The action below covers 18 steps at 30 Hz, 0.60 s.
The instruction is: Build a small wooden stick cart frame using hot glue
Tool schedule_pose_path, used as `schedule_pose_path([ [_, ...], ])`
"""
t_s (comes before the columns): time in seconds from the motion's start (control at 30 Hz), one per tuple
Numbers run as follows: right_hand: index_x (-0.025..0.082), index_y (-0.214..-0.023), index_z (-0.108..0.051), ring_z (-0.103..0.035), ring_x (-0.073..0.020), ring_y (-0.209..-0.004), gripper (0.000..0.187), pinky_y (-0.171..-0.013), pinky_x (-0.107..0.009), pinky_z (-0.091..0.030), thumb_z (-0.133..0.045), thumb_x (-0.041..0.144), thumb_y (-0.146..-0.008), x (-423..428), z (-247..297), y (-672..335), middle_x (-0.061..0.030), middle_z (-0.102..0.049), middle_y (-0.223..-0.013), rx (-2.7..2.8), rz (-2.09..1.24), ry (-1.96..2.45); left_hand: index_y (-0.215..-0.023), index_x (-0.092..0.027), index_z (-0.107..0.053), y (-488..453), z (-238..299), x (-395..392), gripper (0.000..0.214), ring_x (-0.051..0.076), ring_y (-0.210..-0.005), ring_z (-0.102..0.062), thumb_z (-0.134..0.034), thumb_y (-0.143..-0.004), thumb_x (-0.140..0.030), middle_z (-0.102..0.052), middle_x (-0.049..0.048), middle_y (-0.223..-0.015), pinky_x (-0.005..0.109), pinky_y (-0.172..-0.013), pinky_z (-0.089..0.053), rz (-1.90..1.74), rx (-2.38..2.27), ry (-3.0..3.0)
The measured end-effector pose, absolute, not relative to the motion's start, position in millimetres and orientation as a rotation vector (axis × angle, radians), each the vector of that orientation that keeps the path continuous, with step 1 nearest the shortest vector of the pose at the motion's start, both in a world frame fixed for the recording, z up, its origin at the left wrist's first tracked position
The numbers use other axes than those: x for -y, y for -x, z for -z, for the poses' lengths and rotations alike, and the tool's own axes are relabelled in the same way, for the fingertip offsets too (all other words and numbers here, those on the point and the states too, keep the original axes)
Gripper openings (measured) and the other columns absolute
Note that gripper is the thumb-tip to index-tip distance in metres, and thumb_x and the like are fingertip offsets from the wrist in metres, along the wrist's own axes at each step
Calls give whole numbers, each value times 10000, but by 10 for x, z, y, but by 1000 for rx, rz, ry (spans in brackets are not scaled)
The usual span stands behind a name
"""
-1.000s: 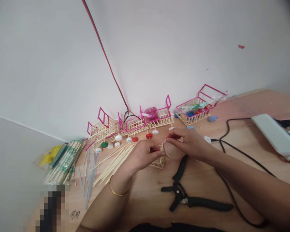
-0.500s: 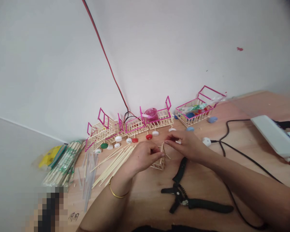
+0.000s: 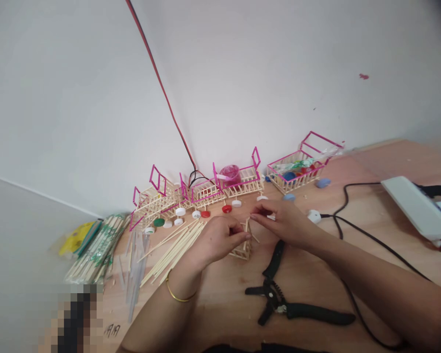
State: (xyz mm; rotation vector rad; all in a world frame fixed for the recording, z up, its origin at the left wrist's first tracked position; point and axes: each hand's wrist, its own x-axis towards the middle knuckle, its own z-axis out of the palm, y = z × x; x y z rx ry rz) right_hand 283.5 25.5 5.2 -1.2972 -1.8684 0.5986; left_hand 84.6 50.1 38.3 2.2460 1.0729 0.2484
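a craft workshop: pliers [image 3: 271, 295], loose sticks [image 3: 172, 255], carts [image 3: 242, 187], a stick frame [image 3: 248, 251]

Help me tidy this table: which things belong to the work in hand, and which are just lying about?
In the work, it seems: small stick frame at the left hand; loose sticks; perhaps pliers.

Probably just lying about: white box; black cable; yellow packet.

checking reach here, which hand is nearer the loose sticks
Left. The left hand is just beside the loose sticks; the right hand is farther off, past the small stick frame.
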Motion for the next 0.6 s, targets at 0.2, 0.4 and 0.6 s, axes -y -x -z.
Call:
schedule_pose_path([
  [0.2, 187, -785, -626, -578, -152, -675, 129, -606, -263, -405, -547, 268, -846, -256, -31, -2831, -16, -655, -732, 1867, -626, 1285, -678, -144, -658, -841, -375, -503, 276, 78, -547, -430, -591, -807, -379, -540, -25, -595, 204, -513, -275, -230, -1064, -2257],
  [0.4, 185, -807, -625, -589, -156, -696, 128, -633, -270, -428, -553, 284, -845, -245, -40, -2831, -28, -661, -758, 1857, -666, 1263, -686, -142, -659, -839, -370, -506, 284, 79, -550, -435, -587, -812, -386, -542, -23, -598, 201, -509, -276, -234, -1057, -2253],
  [0.6, 187, -826, -627, -589, -151, -685, 100, -624, -267, -437, -553, 254, -830, -241, -31, -2835, -25, -658, -759, 1865, -662, 1250, -691, -141, -664, -841, -381, -504, 277, 85, -560, -445, -586, -810, -379, -557, -17, -616, 204, -512, -284, -233, -1055, -2256],
])
